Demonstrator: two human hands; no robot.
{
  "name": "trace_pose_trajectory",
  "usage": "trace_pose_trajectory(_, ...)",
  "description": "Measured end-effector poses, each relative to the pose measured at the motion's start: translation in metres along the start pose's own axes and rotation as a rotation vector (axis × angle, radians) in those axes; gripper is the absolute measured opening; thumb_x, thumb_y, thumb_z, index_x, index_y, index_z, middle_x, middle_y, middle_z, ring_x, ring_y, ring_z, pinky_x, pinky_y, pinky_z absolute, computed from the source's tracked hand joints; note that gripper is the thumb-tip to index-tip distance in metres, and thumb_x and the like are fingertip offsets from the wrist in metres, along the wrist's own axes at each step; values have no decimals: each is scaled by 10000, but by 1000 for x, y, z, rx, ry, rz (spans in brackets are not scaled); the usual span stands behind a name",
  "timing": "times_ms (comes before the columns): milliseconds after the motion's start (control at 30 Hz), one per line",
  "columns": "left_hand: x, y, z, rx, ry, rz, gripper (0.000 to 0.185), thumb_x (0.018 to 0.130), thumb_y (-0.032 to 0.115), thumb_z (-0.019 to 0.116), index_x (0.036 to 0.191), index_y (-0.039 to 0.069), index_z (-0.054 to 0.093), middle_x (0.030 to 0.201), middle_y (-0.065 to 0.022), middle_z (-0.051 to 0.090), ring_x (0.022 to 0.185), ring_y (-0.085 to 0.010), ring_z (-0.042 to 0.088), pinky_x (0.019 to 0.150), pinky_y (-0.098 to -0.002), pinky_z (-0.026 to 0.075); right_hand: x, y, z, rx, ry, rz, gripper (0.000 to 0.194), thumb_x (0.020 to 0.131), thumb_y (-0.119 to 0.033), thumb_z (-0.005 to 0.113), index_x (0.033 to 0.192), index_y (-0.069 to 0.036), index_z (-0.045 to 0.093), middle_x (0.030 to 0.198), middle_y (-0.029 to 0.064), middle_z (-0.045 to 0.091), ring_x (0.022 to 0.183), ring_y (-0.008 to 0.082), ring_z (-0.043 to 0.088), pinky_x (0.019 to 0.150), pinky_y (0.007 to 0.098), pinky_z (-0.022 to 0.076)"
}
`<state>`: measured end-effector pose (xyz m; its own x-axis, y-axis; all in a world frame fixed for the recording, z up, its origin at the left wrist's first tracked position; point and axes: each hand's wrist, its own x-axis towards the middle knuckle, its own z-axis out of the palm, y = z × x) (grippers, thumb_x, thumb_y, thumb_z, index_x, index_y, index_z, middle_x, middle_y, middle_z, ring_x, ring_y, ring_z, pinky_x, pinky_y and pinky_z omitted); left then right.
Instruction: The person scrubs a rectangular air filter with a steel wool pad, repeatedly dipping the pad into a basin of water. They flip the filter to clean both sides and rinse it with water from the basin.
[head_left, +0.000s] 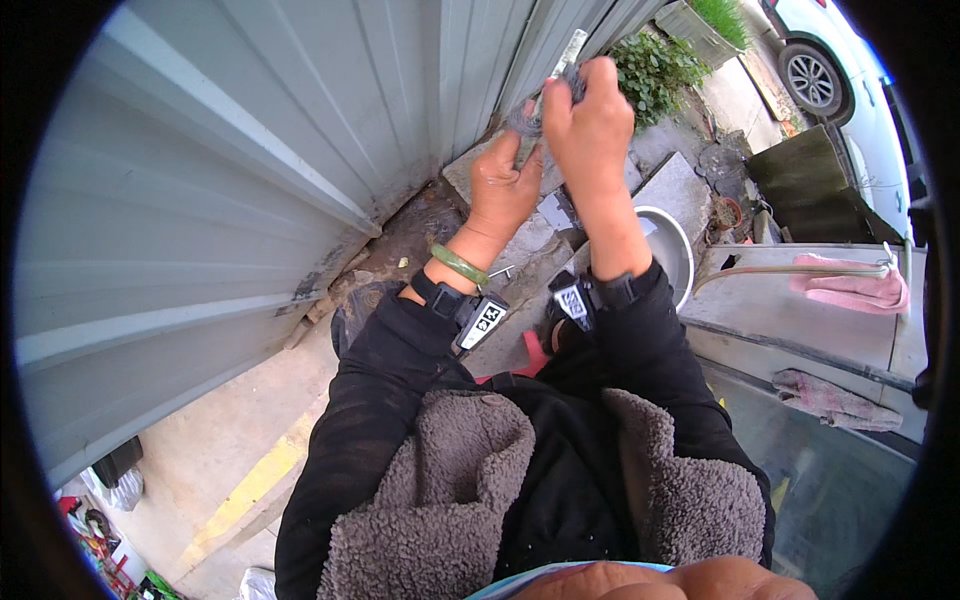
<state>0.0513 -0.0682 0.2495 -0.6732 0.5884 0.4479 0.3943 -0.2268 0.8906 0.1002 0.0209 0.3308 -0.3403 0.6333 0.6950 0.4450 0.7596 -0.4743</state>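
My right hand grips a grey wad, cloth or steel wool, pressed around a pale flat strip. The strip's far end sticks out beyond my fingers, beside the metal wall. Lower and to the left, my left hand holds the near end, where more grey material shows at the fingertips. My fingers hide much of the strip, so its exact kind is unclear. Below my right forearm stands a white-rimmed basin, partly covered by the arm.
A grey corrugated metal wall rises close on the left. Stone slabs lie on the ground ahead. At the right are a counter with a hose, a pink cloth and a grey rag. A leafy plant and white car stand beyond.
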Motion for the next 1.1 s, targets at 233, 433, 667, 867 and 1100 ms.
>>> trace_pose_trajectory(233,4,5,-9,-67,-33,8,512,884,33,703,1380,81,584,1164,-146,723,1064,-151,682,876,-287,523,4,11,-8,196,3,174,322,855,-227,748,986,18,587,864,159,675,792,277,675,750,364,533)
trace_pose_trajectory(433,3,4,-12,-268,-43,-159,541,884,28,648,1412,91,552,1199,-184,690,1053,-249,695,903,-315,529,-54,-10,-9,225,-88,-313,601,770,-203,834,1242,9,529,1363,234,506,1226,423,504,1044,494,418)
trace_pose_trajectory(667,3,2,-11,-100,-60,-10,449,862,90,692,1299,107,593,1132,-167,702,1026,-313,692,865,-350,535,-29,9,-4,221,-153,-570,545,748,-281,852,1148,-25,586,1299,173,595,1274,389,550,1090,585,385)
trace_pose_trajectory(867,-5,-3,-15,-85,-117,-69,257,857,73,697,1096,19,619,973,-191,703,911,-348,698,795,-373,539,-20,-9,0,160,-145,-437,227,770,-115,781,889,-49,598,967,121,648,906,335,658,772,416,543)
trace_pose_trajectory(1100,-4,1,-18,-88,-114,-96,371,868,27,664,1234,0,607,1100,-233,686,1050,-389,673,885,-381,522,11,-6,11,108,-211,-310,249,809,-224,748,815,-38,582,702,157,642,642,378,649,575,424,525)
